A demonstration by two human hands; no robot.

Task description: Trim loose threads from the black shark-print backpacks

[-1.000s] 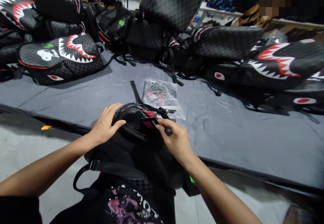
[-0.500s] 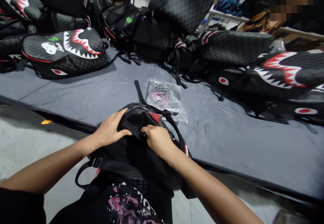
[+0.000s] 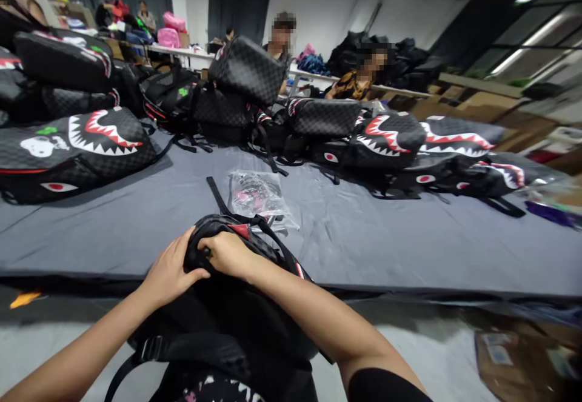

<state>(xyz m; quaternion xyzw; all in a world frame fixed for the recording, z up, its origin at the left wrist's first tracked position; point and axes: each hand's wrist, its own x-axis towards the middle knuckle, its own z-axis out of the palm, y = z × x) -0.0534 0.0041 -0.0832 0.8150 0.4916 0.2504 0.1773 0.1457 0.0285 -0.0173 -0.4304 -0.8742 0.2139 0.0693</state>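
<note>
A black backpack [image 3: 218,311] leans between my body and the table's near edge, its top turned up toward me. My left hand [image 3: 170,268] grips the bag's left upper rim, thumb on the near side and fingers over the far side. Close beside it, my right hand [image 3: 227,253] is closed at the bag's opening. A small dark piece that looks like a zipper pull [image 3: 208,251] shows at its fingertips; most of it is hidden. A red patch [image 3: 240,230] shows on the bag's top, just past my right hand.
Beyond the bag, a clear plastic bag [image 3: 257,193] with pink contents lies on the grey table cover [image 3: 386,238]. Shark-mouth backpacks [image 3: 91,147] are piled along the far side. Several people are in the background. A wrapped carton [image 3: 504,359] stands on the floor at right.
My right hand has moved left along the bag's opening, closer to my left hand, which keeps its grip on the rim. The view has tilted up and turned right.
</note>
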